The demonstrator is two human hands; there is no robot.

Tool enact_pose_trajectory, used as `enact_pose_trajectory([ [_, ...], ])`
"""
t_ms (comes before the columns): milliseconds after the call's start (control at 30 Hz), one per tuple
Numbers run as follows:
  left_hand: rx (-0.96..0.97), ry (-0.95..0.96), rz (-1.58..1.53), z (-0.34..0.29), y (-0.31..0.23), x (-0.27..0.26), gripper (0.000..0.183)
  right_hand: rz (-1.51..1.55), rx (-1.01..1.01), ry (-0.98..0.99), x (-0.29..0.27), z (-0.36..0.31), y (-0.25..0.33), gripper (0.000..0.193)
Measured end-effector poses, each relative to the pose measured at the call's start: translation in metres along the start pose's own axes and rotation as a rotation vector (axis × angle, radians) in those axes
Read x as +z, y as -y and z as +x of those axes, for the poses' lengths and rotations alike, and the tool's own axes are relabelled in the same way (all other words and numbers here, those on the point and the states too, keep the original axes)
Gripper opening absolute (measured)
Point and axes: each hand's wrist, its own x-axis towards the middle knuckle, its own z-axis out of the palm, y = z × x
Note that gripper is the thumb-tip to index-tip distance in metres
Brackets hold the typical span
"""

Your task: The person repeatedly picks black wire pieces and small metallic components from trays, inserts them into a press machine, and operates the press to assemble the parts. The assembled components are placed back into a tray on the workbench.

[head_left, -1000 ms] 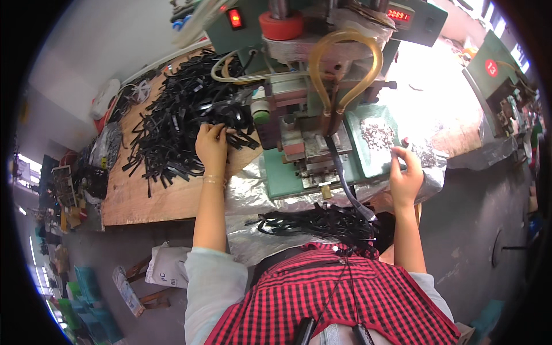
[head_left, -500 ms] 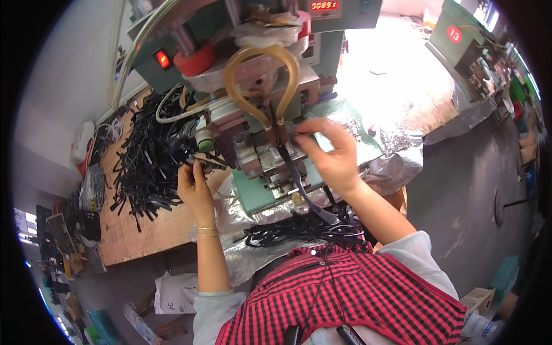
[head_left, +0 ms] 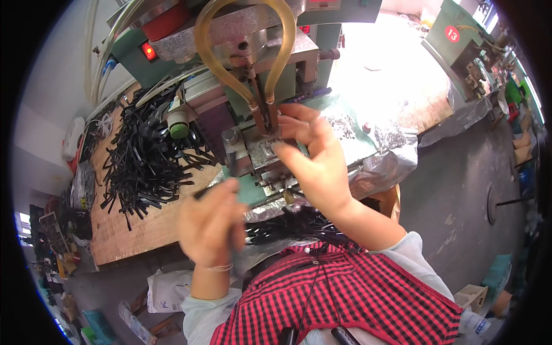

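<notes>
My left hand [head_left: 211, 224], smeared by motion, is closed around a dark flexible strip [head_left: 232, 165] in front of the bench press. One end of this strip points up toward the metal fixture [head_left: 253, 150]; another dark length trails below the fingers. On the fixture's right side my right hand [head_left: 317, 156] has its thumb and fingers apart, with nothing visible between them. The fingertips are close beside the copper-coloured prongs [head_left: 264, 118] joined to a looped amber hose [head_left: 202, 43]. Some of those fingertips are hidden behind the prongs.
A heap of black strips [head_left: 149, 155] covers the wooden table [head_left: 126, 236] on the left. More black strips [head_left: 293, 224] lie at the front edge near my apron. A green-capped cylinder [head_left: 179, 127] juts out beside the fixture. Crumpled silver sheeting [head_left: 374, 172] lies at the right.
My left hand has come from beside the heap toward me and right, now carrying a strip. The strip hanging from the prongs is no longer there. My right hand's fingers have spread.
</notes>
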Motion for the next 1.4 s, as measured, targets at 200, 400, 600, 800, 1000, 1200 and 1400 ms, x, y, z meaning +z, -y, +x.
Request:
enact_pose_trajectory([
  [200, 0.222, 0.067, -0.049, 0.001, -0.002, 0.061, 0.023, -0.23, -0.063, 0.127, -0.056, 0.03, -0.012, 0.056],
  [400, 0.194, 0.098, -0.093, -0.002, 0.004, 0.069, 0.032, -0.435, -0.056, -0.421, -0.151, 0.045, -0.068, 0.045],
  [600, 0.236, 0.056, -0.047, -0.007, 0.01, 0.075, 0.026, -1.052, -0.145, -0.16, -0.155, 0.005, -0.078, 0.016],
  [800, 0.06, 0.133, -0.096, -0.011, -0.002, 0.064, 0.032, -1.307, -0.173, -0.141, -0.136, 0.015, -0.088, 0.014],
  [1000, -0.178, 0.039, -0.035, -0.077, -0.013, 0.025, 0.043, -1.13, -0.197, -0.187, -0.139, 0.009, -0.091, 0.011],
  [1200, -0.622, -0.237, 0.48, -0.072, 0.076, -0.07, 0.017, -1.079, -0.411, -0.163, -0.144, 0.012, -0.085, 0.015],
  [1400, -0.265, 0.32, 0.795, -0.088, 0.198, -0.064, 0.023, -0.765, -0.159, -0.181, -0.117, 0.018, -0.086, 0.013],
])
